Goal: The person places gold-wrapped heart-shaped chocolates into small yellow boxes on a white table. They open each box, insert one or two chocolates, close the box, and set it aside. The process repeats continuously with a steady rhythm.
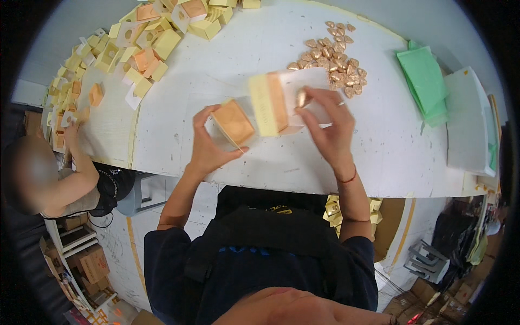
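A: What do the hands have?

B: The left hand (208, 149) grips a small square cardboard box with a coppery-orange top (233, 122), its fingers closed around the sides, just above the white bench (244, 49). The right hand (330, 127) pinches a gold-foil wrapped sweet (301, 98) between thumb and fingertips, right against a pale yellow and orange folded carton with a white flap (271, 103) that stands tilted between the two hands.

A: Is anything inside either box?

B: I can't tell; the small box shows only its top, and the carton's inside is hidden. The sweet sits at the carton's flap, not visibly in it.

A: What could go wrong?

B: I'd judge the sweet could slip, since it is held only at the tips. The carton looks barely supported and could tip over if nudged. A sweep of the wrist could also scatter the loose heap of gold-foil sweets (333, 57) lying just beyond the right hand.

A: Anything else around?

B: Piles of yellow and orange boxes (146, 43) at the far left, where another person's hand (70, 130) works, and green paper sheets (425, 81) to the right.
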{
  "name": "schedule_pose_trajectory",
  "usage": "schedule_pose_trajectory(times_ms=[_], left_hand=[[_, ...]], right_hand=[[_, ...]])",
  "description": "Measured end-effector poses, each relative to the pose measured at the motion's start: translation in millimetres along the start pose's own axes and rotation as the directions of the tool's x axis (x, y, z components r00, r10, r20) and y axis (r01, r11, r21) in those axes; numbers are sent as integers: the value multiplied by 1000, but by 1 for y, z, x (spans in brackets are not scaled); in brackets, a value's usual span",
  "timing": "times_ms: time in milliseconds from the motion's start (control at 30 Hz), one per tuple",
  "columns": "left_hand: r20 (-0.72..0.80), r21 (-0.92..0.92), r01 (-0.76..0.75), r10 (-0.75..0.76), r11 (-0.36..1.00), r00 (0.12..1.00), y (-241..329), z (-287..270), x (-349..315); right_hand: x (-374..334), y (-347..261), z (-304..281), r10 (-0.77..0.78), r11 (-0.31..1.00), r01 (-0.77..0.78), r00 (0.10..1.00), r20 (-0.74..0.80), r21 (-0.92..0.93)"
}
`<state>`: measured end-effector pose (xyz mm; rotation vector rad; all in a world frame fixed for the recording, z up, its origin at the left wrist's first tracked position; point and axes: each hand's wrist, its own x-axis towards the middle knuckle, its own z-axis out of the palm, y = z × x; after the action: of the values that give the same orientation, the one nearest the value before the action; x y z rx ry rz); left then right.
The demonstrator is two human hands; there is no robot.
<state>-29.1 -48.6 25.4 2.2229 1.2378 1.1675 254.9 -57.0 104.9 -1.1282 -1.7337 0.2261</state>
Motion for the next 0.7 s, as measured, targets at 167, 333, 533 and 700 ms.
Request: schedule_pose_trajectory(times_ms=[167,333,533,700], left_hand=[[-135,217,111,-83,970,987,-30,-38,24],[318,-105,75,-38,992,947,27,-18,17],[329,-239,286,-199,928,923,26,54,-14],[169,-204,222,-189,954,967,34,66,-30]], right_hand=[[5,5,-25,-8,999,16,962,272,-29],[2,1,-9,-174,983,174,797,578,56],[-43,-8,33,-262,886,389,870,419,-254],[-75,-7,49,-180,881,326,901,395,-342]])
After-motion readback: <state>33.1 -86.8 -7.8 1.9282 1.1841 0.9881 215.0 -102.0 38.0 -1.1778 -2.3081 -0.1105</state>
